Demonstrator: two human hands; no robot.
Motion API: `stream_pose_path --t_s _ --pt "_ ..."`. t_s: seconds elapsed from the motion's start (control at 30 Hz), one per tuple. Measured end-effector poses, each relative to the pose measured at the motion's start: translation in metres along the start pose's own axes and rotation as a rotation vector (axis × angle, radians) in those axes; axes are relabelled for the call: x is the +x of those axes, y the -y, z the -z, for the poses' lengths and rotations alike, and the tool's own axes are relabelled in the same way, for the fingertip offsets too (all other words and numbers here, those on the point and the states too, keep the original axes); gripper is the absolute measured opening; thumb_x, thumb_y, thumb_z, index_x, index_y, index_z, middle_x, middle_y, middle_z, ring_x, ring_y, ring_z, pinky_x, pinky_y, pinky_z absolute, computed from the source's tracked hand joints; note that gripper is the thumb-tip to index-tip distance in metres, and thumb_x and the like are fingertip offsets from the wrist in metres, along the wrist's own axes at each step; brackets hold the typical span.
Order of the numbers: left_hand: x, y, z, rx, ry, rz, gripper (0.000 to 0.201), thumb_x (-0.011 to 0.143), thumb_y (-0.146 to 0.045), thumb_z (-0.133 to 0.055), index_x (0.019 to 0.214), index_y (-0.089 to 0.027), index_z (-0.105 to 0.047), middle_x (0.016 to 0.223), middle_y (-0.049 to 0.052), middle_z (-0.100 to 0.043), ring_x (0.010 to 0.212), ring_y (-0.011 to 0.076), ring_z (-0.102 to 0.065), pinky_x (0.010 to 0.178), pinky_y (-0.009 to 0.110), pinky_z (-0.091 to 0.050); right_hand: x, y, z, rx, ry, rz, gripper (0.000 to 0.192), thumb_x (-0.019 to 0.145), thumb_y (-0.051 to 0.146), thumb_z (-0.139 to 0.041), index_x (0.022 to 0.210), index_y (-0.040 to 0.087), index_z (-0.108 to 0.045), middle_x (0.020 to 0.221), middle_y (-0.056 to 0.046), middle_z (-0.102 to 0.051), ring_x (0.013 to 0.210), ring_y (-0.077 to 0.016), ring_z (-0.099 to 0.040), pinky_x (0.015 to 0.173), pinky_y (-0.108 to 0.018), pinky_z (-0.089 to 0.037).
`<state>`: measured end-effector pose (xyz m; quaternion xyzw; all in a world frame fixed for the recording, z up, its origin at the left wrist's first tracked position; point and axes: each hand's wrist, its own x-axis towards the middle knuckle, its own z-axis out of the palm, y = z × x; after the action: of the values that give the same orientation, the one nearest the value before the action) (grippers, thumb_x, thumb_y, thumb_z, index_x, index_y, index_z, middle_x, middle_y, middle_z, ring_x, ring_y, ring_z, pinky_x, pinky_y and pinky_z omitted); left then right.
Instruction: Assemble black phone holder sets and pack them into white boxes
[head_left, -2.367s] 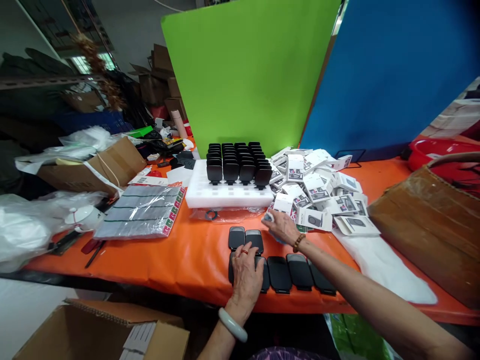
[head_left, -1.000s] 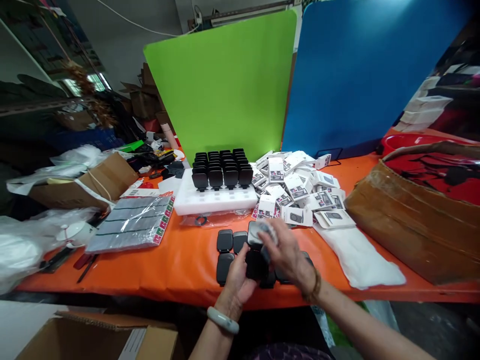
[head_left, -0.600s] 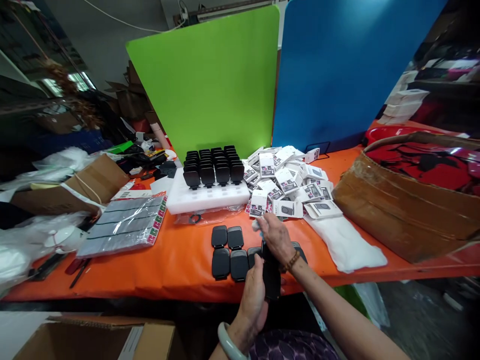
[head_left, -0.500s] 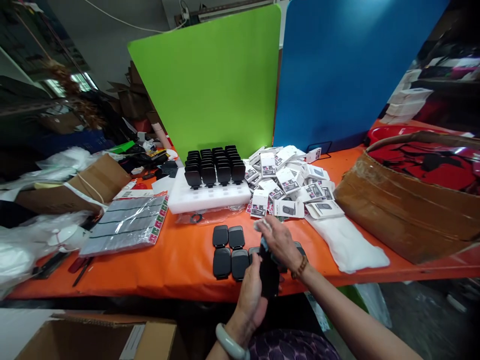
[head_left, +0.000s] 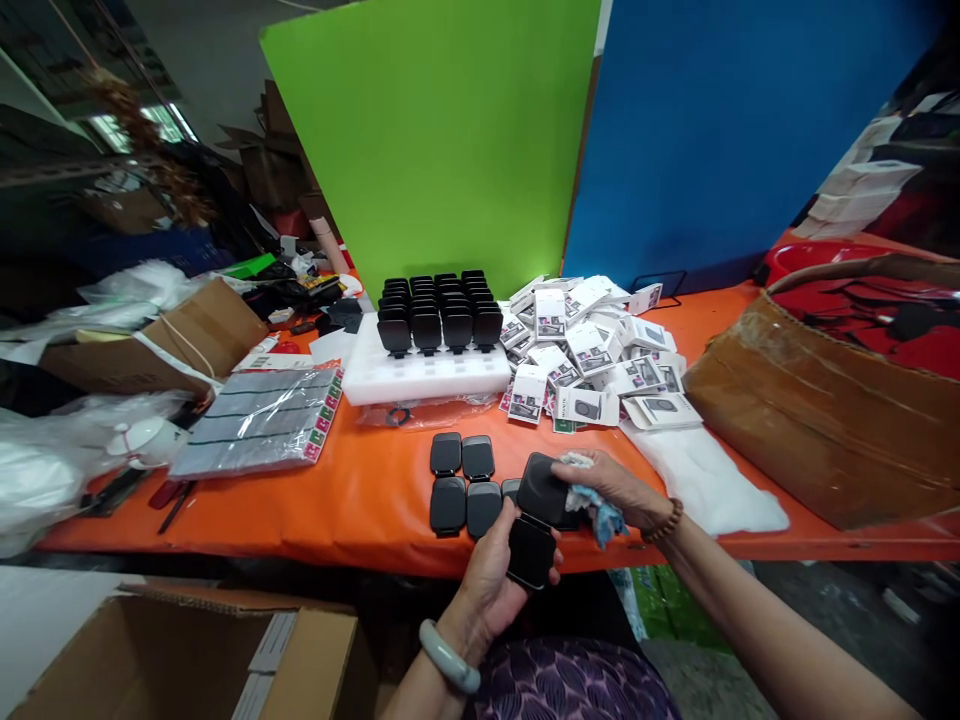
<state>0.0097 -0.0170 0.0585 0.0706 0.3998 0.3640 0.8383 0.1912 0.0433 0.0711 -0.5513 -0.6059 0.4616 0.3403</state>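
Packing workshop, boxes pile (head_left: 592, 355), cartons (head_left: 172, 340)

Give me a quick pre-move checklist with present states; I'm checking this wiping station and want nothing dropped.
1. Left hand grips the open black case: ok.
2. Right hand has the cloth in its fingers: ok.
3. Cloth is touching the case lid: cannot tell.
4. Case sits over the orange table edge, not fully above it: not ok.
5. Black cases lying flat are apart from the hands: ok.
6. Lid surface is clean: cannot tell.
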Motion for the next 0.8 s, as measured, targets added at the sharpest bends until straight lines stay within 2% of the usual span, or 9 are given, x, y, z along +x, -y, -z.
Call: stream_pose_path --t_s 0.07,0.1,0.27,0.37,0.43,0.47,0.57,0.67,0.8 --pt "0.001 0.001 0.002 -0.016 -0.011 0.024 0.04 0.093 -0.048 -0.044 0.091 -0.011 -0.058 0.073 0.01 -0.066 0.057 0.0175 -0.063 0.05 0.025 -0.044 -0.009 0.001 -0.006 0.088 0.057 -0.027 0.035 0.076 0.052 -0.063 0.065 0.019 -0.057 0.064 0.0 -0.062 0.056 -0.0153 -0.055 0.05 -0.025 -0.045" --pt "0.0 0.002 0.002 -0.02 -0.016 0.026 0.039 0.093 -0.048 -0.044 0.092 -0.012 -0.058 0.073 0.009 -0.066 0.057 0.0178 -0.063 0.05 0.026 -0.044 -0.011 0.001 -0.008 0.115 0.037 -0.028 0.032 0.074 0.049 -0.065 0.065 0.019 -0.057 0.065 0.0 -0.061 0.057 -0.0148 -0.055 0.052 -0.025 -0.044" --pt "-0.005 0.005 -0.004 -0.008 -0.061 -0.032 0.033 0.093 -0.045 -0.046 0.094 -0.013 -0.056 0.068 0.006 -0.065 0.052 0.0189 -0.063 0.047 0.027 -0.043 -0.023 0.001 -0.013 0.054 -0.173 -0.008 0.025 0.075 0.045 -0.066 0.08 0.02 -0.065 0.063 0.001 -0.062 0.054 -0.0166 -0.056 0.05 -0.028 -0.044" --pt "0.0 0.005 -0.006 -0.104 -0.122 -0.042 0.03 0.095 -0.039 -0.041 0.09 -0.015 -0.056 0.067 0.005 -0.065 0.049 0.0179 -0.061 0.046 0.027 -0.043 -0.036 0.008 -0.026 -0.055 -0.255 0.195 0.018 0.08 0.039 -0.063 0.085 0.023 -0.066 0.071 -0.003 -0.066 0.061 -0.0197 -0.061 0.056 -0.031 -0.049" --pt "0.005 0.003 -0.004 -0.225 -0.165 -0.036 0.03 0.097 -0.033 -0.037 0.084 -0.015 -0.056 0.065 0.005 -0.065 0.051 0.0157 -0.061 0.051 0.027 -0.046 -0.048 0.014 -0.041 -0.192 -0.213 0.393 0.014 0.088 0.03 -0.055 0.09 0.024 -0.067 0.081 -0.006 -0.069 0.071 -0.0207 -0.064 0.064 -0.033 -0.051" --pt "0.007 0.001 -0.002 -0.276 -0.177 -0.031 0.031 0.097 -0.031 -0.036 0.081 -0.014 -0.057 0.065 0.005 -0.065 0.052 0.0148 -0.061 0.055 0.026 -0.048 -0.055 0.017 -0.049 -0.274 -0.173 0.477 0.018 0.091 0.026 -0.049 0.092 0.025 -0.067 0.083 -0.007 -0.069 0.073 -0.0205 -0.064 0.064 -0.032 -0.051" --pt "0.01 -0.007 0.005 -0.326 -0.2 -0.039 0.033 0.096 -0.033 -0.039 0.076 -0.015 -0.059 0.063 0.004 -0.064 0.057 0.015 -0.062 0.063 0.028 -0.05 -0.073 0.019 -0.074 -0.491 -0.085 0.636 0.028 0.095 0.022 -0.039 0.098 0.022 -0.067 0.083 -0.01 -0.069 0.07 -0.0201 -0.064 0.059 -0.031 -0.05" --pt "0.006 -0.013 0.012 -0.331 -0.187 -0.035 0.039 0.093 -0.042 -0.042 0.069 -0.015 -0.058 0.063 0.005 -0.063 0.059 0.0176 -0.063 0.067 0.033 -0.052 -0.085 0.016 -0.087 -0.544 -0.003 0.644 0.026 0.096 0.03 -0.043 0.105 0.018 -0.064 0.083 -0.011 -0.068 0.069 -0.0201 -0.064 0.059 -0.03 -0.051" --pt "0.001 -0.015 0.017 -0.392 -0.054 0.019 0.042 0.088 -0.048 -0.048 0.068 -0.013 -0.06 0.073 0.011 -0.067 0.075 0.0239 -0.067 0.077 0.04 -0.053 -0.085 0.018 -0.08 -0.447 0.129 0.56 0.026 0.095 0.033 -0.047 0.111 0.019 -0.063 0.094 -0.011 -0.067 0.082 -0.0205 -0.065 0.07 -0.03 -0.053"
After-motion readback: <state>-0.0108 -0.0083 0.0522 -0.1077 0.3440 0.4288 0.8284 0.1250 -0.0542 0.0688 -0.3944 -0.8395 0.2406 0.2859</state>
